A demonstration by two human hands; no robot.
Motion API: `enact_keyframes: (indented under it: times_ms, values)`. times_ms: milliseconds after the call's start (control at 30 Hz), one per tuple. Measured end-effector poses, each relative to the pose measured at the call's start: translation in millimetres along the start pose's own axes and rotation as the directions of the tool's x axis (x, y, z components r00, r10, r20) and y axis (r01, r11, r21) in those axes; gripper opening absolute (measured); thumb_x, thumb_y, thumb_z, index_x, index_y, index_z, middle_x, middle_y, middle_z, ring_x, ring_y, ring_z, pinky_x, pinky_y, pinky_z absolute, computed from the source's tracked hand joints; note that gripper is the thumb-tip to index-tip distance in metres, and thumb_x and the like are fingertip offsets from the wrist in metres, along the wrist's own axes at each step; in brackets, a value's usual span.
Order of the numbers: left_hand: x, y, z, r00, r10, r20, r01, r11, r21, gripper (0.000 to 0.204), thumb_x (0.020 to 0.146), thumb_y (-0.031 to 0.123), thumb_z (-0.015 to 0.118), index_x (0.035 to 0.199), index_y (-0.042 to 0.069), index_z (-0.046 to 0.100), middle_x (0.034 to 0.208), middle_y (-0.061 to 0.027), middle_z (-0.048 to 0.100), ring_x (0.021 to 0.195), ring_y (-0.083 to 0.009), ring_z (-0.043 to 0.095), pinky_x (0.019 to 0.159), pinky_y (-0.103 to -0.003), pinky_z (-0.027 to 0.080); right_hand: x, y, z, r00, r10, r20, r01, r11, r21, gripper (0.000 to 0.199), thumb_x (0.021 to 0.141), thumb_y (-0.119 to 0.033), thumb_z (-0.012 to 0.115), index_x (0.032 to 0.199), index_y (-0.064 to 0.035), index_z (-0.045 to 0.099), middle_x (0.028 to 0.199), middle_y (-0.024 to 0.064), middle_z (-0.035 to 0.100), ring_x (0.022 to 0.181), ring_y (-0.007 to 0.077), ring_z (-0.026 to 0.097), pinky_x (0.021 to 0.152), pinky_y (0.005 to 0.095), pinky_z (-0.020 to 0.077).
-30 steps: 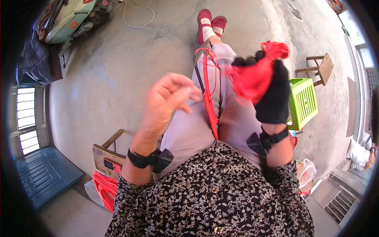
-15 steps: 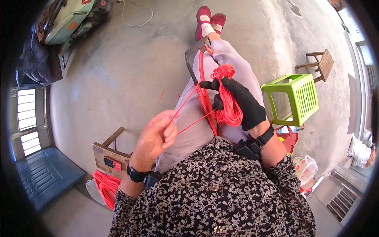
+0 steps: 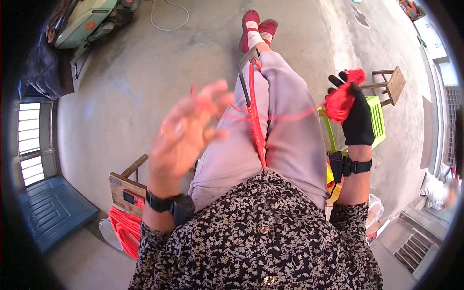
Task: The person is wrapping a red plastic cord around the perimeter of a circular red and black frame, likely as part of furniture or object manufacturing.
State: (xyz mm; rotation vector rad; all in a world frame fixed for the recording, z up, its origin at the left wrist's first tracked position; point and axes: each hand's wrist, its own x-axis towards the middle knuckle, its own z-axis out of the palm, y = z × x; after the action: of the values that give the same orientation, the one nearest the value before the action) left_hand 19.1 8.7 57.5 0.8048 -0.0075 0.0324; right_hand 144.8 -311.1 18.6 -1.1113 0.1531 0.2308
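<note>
I sit with my legs stretched out, red shoes (image 3: 257,26) at the far end. My right hand (image 3: 356,116), in a black glove, is raised at the right and grips a bundle of red cord (image 3: 338,100). A thin strand of that cord (image 3: 285,117) runs left across my lap to my left hand (image 3: 186,133). That hand is bare, lifted and motion-blurred, with the strand caught over its spread fingertips. A dark metal bar wound with red cord (image 3: 252,96) lies along my legs.
A green plastic stool (image 3: 378,123) and a small wooden stool (image 3: 392,83) stand at my right. At my left sit a wooden crate (image 3: 124,189) and a coil of red cord (image 3: 123,229). A blue bench (image 3: 48,212) and a scooter (image 3: 84,24) lie farther left.
My right hand has swung out to the right and up with the bundle. My left hand has risen from my lap, drawing the strand out between the two hands.
</note>
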Motion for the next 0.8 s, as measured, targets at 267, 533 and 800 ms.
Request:
enact_keyframes:
  times_ms: [267,533,800]
  values:
    - [41.0,-67.0,-56.4,0.966,-0.232,-0.113,0.251,0.949,0.193,0.039,0.09,0.008,0.057,0.128,0.002,0.048,0.122,-0.0072,0.056,0.109,-0.0181,0.055,0.092,-0.036,0.046,-11.3,47.9,95.5,0.861,-0.123,0.493,0.492,-0.042,-0.87,0.043,0.07,-0.023,0.076,0.108,-0.0094,0.062,0.088,0.0119,0.063,0.08,0.0292,0.063,0.069,0.0371,0.0509]
    - [46.2,-77.1,-60.3,0.941,-0.292,-0.174,0.3,0.954,0.021,0.033,0.091,0.017,0.06,0.122,0.008,0.053,0.115,-0.0046,0.061,0.104,-0.0155,0.058,0.082,-0.032,0.049,-7.1,65.2,113.0,0.814,-0.26,0.52,0.581,0.366,-0.727,0.054,0.071,-0.01,0.07,0.122,-0.0045,0.052,0.107,0.0185,0.061,0.099,0.0331,0.061,0.083,0.0366,0.0491]
    - [9.2,51.5,-13.4,0.992,0.009,-0.125,-0.036,0.976,-0.217,0.038,0.095,0.032,0.052,0.118,0.004,0.044,0.091,-0.0077,0.058,0.078,-0.0197,0.053,0.062,-0.026,0.044,-3.2,37.1,138.6,0.631,-0.452,0.631,0.721,0.041,-0.692,0.086,0.062,-0.026,0.082,0.135,-0.0072,0.041,0.13,0.0169,0.05,0.117,0.0331,0.05,0.101,0.0432,0.0384]
